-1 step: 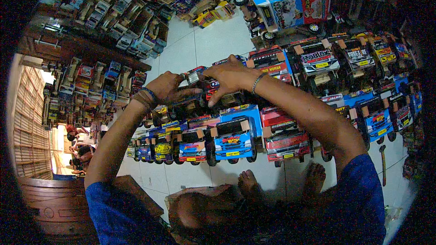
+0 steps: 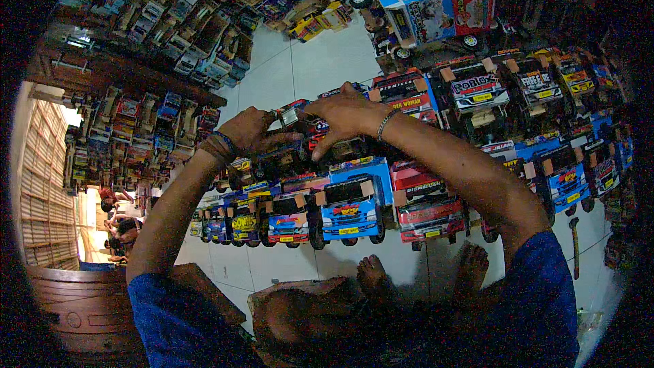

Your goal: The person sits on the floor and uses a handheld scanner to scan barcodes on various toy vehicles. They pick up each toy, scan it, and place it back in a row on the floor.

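Sets left hand [image 2: 251, 131] and right hand [image 2: 346, 116] about a red-and-black toy truck [image 2: 315, 141], impossible to tell whether gripped; could scrape the nearer blue toy truck [image 2: 349, 212] through tight spacing.

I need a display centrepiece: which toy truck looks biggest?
The blue, white and red box truck at top, right of centre; its tall body dwarfs the others.

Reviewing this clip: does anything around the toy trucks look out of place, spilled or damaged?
One thing, mildly: what looks like a hammer lies loose on the white tiled floor, right of the person's feet, a lone tool beside rows of toy trucks. No spill or damage is visible.
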`<state>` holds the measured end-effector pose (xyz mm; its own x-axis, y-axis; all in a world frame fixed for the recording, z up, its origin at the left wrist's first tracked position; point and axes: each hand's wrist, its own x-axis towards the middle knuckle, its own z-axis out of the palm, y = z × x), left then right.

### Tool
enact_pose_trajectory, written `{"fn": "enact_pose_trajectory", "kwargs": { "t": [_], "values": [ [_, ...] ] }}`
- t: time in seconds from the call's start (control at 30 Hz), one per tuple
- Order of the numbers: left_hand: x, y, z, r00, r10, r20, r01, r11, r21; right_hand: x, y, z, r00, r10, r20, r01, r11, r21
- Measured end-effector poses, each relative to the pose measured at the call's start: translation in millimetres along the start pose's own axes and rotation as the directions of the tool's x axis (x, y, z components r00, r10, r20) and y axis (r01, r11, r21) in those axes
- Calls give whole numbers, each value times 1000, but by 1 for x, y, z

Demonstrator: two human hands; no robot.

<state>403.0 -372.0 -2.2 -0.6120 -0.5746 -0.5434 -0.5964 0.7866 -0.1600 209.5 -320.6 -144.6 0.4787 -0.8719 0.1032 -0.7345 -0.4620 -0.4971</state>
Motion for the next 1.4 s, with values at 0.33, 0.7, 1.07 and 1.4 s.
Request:
{"fn": "enact_pose_trajectory", "kwargs": {
  "t": [0.33,0.7,1.07,1.4],
  "values": [
    [2,0,-2,999,-49,-12,49,999,1,-2,-4,-7,999,-1,38,1,1000,12],
    [15,-16,11,996,-65,54,66,997,-25,-4,-2,-6,1000,-19,6,18,999,44],
    [20,-20,24,999,-44,-7,43,996,-79,-6,-4,-8,1000,-20,-19,21,999,35],
    [15,-17,34,983,-153,-99,140,982,-127,-4,-9,-15,998,-2,67,0,1000,28]
  ]
}}
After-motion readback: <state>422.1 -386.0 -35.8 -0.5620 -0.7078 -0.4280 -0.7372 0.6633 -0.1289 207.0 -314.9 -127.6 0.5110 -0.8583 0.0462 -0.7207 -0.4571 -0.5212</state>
